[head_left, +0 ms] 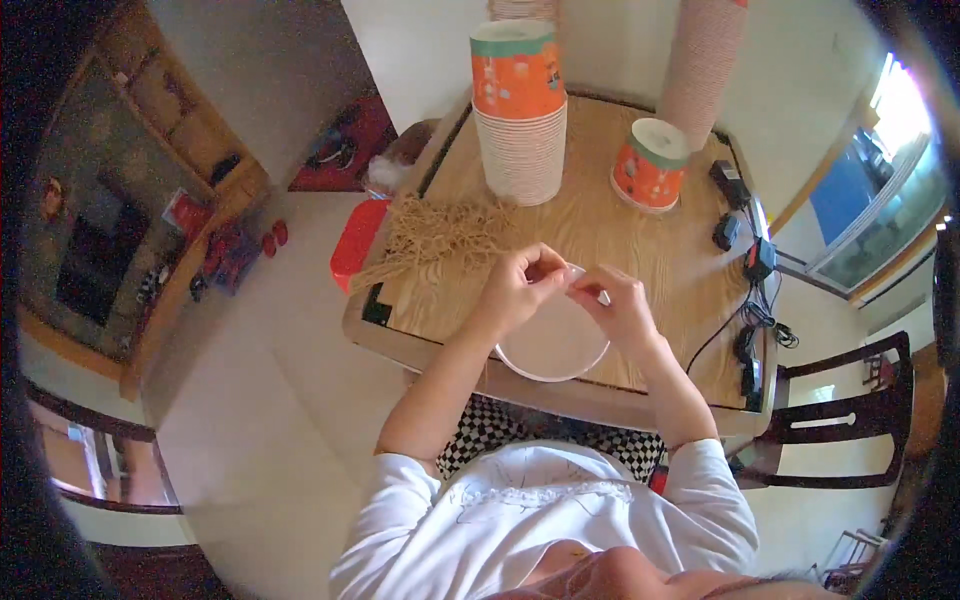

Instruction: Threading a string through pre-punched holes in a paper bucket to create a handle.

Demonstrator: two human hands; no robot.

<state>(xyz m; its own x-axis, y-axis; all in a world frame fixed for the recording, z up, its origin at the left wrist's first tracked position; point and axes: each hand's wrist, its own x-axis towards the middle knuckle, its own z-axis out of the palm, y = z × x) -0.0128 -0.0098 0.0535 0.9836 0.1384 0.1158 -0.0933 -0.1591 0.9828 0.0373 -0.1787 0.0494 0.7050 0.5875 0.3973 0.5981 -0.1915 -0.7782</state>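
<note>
Close to the table's front edge is a round thing with a white rim (548, 379), which looks like a paper tub or a lid; its depth cannot be made out. At its far side my left hand (518, 288) is closed, thumb and forefinger pinched at a small pale bit by the rim. My right hand (622, 305) is closed beside it, with fingers bent over a white edge. The fingertips of the two hands almost meet. Just left of my left hand lies a loose heap of tan twine (445, 235).
A tall stack of orange and white paper tubs (520, 140) stands behind my hands. Right of it are a single orange tub (650, 170) and a taller stack (705, 70). Black power adapters with cables (760, 260) line the table's right side. A dark chair (850, 415) stands at right.
</note>
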